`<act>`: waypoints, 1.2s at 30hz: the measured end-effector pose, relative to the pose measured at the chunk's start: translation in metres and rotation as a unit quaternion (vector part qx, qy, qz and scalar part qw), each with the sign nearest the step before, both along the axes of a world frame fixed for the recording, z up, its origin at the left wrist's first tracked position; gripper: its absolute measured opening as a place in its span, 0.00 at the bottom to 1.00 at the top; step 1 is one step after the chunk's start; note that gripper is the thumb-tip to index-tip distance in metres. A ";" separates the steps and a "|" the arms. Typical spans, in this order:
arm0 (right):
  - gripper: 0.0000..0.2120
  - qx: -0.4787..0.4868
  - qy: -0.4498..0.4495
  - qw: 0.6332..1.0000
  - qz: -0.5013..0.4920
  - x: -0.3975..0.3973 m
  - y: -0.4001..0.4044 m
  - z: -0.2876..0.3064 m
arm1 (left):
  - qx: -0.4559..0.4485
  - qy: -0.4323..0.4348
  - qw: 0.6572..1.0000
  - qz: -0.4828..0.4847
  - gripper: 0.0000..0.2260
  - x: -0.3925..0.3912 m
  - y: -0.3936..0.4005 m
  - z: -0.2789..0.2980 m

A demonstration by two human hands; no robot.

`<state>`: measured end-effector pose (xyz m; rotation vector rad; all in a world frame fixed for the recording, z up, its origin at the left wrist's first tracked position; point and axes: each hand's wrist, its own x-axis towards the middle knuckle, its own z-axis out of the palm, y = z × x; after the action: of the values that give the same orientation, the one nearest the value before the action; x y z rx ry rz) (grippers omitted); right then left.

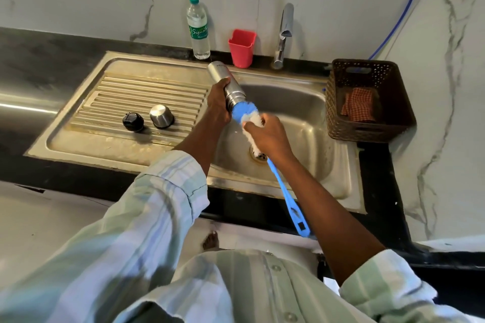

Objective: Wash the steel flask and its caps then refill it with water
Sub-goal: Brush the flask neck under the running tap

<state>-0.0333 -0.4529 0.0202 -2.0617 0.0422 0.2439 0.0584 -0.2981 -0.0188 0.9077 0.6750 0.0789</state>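
Observation:
My left hand (pixel 217 102) grips the steel flask (pixel 225 78), held tilted over the sink basin (pixel 301 115) with its mouth toward me. My right hand (pixel 267 136) holds a blue bottle brush (pixel 287 196) near its blue and white bristles (pixel 248 114), which sit at the flask's mouth. On the ribbed drainboard (pixel 126 97) stand the black inner cap (pixel 133 121) and, just right of it, the steel outer cap (pixel 161 116), upside down.
A clear plastic water bottle (pixel 198 29) and a red cup (pixel 241 47) stand behind the sink. The tap (pixel 283 31) is at the back right. A brown basket (pixel 367 99) holding a checked cloth (pixel 358 105) sits right of the basin.

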 end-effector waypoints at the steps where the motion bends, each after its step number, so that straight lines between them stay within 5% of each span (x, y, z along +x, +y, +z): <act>1: 0.12 -0.049 -0.027 0.998 0.018 -0.003 0.000 0.000 | 0.009 0.005 1.000 0.007 0.31 0.002 0.003 -0.004; 6: 0.19 -0.236 -0.143 0.952 0.129 -0.021 -0.007 0.002 | 0.047 0.024 0.996 0.066 0.29 0.005 0.020 -0.001; 11: 0.19 -0.223 -0.154 0.957 0.103 -0.029 -0.030 -0.003 | 0.017 -0.007 0.994 0.107 0.21 0.000 0.048 0.020; 20: 0.12 0.004 -0.021 0.997 -0.068 0.009 -0.039 -0.029 | 0.021 -0.021 0.999 -0.026 0.19 -0.018 0.034 0.028; 27: 0.12 0.231 0.118 0.957 -0.129 0.015 -0.024 -0.026 | -0.009 -0.020 0.993 -0.112 0.19 -0.040 0.025 0.031; 36: 0.09 0.348 0.202 0.912 -0.077 0.026 0.001 -0.025 | 0.026 -0.005 0.995 -0.097 0.19 -0.074 0.056 0.028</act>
<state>-0.0071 -0.4515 -0.0050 -1.2645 0.3251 0.5047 -0.0156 -0.2423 0.0096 1.0181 0.5737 -0.0729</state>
